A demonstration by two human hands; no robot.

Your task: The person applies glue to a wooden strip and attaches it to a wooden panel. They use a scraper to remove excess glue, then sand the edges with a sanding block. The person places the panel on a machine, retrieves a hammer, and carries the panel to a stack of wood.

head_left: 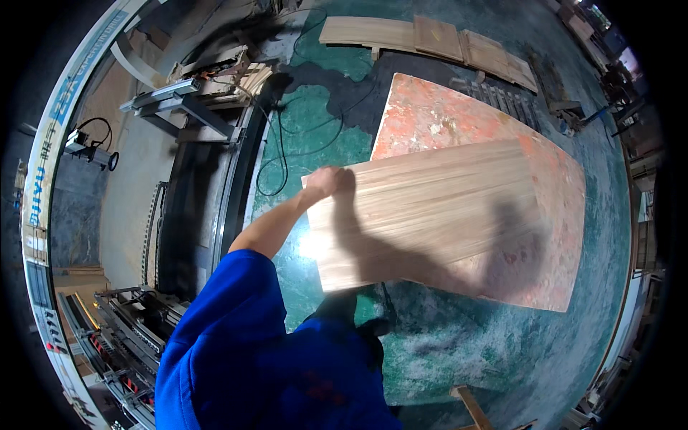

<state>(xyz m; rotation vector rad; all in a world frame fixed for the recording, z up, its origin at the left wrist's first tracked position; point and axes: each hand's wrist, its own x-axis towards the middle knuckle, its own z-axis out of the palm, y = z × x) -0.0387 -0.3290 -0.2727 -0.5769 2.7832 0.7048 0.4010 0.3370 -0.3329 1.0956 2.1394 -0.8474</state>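
My left hand (326, 180) is closed on the far left corner of a wide wooden panel (437, 208), its fingers bent over the edge. Pale brown with long straight grain, the panel lies over a larger, worn board (548, 251) stained orange-pink. Its left end sticks out past that board, above the green floor. Shadows fall across the panel's left part and its right part. My right hand does not show in this view.
On my left runs a long machine with a dark bed (197, 193) and a metal frame (190, 107). A black cable (284, 154) loops on the green floor (444, 344). Wooden planks (437, 39) lie at the far side, near metal rollers (502, 100). A wooden piece (469, 408) is at the lower edge.
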